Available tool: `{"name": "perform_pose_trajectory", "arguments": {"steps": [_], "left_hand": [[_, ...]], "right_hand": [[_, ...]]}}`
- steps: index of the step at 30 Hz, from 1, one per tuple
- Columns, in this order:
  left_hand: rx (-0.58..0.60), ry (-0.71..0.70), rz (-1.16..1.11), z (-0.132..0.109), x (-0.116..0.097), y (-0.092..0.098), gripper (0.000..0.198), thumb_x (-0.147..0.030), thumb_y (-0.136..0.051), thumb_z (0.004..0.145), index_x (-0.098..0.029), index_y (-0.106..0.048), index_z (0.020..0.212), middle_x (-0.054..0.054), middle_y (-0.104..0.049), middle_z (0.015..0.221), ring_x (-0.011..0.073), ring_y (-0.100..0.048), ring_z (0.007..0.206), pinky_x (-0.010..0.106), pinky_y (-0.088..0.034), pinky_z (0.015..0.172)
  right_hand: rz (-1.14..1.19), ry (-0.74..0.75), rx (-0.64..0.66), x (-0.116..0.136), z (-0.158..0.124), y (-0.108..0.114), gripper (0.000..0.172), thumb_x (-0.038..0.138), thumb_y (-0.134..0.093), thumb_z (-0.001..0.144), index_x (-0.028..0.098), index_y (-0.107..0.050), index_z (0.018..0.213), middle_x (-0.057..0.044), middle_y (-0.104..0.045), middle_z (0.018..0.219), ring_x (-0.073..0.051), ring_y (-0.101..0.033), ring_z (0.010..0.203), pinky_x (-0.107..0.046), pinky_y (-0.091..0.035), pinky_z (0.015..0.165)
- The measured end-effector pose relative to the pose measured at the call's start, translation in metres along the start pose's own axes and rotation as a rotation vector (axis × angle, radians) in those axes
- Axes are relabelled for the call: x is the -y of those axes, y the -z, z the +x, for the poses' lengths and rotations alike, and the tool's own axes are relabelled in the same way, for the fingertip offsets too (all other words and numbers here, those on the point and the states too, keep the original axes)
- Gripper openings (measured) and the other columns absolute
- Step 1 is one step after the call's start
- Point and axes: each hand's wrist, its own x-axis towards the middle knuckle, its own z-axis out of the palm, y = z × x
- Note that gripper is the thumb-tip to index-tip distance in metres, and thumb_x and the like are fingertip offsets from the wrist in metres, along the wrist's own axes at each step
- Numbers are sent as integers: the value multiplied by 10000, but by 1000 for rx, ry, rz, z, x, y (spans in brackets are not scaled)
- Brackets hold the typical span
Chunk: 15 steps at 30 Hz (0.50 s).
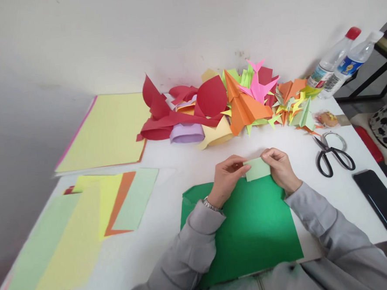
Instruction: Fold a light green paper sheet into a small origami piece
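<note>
A small pale green piece of paper is held up between my two hands, over the far edge of a large green sheet. My left hand pinches its left side between thumb and fingers. At its upper right corner, my right hand grips it the same way. The green sheet lies flat under my wrists, and its far left corner looks creased or folded. Whether the small paper is one layer or folded, I cannot tell.
Folded paper planes and red paper shapes pile up along the wall. Coloured paper strips and a yellow sheet stack lie left. Scissors, a tape roll, a phone and two bottles are right.
</note>
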Motion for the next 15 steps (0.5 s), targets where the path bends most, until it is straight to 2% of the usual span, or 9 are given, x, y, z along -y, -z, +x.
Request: {"name": "perform_pose_trajectory", "arguments": {"steps": [2, 6, 11, 15], "left_hand": [[38, -7, 57, -2, 0, -2, 139, -295, -763, 667, -167, -710, 668, 5, -600, 637, 105, -522, 571, 232, -437, 520], [33, -39, 104, -3, 0, -2, 155, -308, -773, 658, -170, -707, 636, 1, -585, 591, 104, -506, 544, 237, -419, 510], [1, -9, 70, -2, 0, 1, 172, -309, -782, 644, -168, -693, 604, -12, -565, 574, 97, -507, 526, 224, -427, 496], [-25, 18, 29, -1, -1, 1, 172, -306, -788, 632, -167, -693, 599, -14, -571, 580, 94, -514, 520, 223, -445, 494]], "right_hand": [[-91, 55, 45, 0, -2, -1, 178, 355, -781, 666, 220, -664, 663, 13, -632, 676, -136, -535, 623, -274, -429, 613], [-258, 97, 159, 3, -4, -1, 138, 326, -783, 662, 220, -697, 682, -5, -667, 704, -168, -579, 690, -315, -454, 702], [-119, 25, 28, 0, -2, 0, 166, 336, -795, 640, 219, -680, 622, 17, -637, 631, -135, -527, 591, -277, -420, 581], [1, -41, -2, -3, 0, 2, 169, 323, -806, 628, 211, -681, 612, 19, -623, 594, -120, -499, 544, -264, -394, 529]]}}
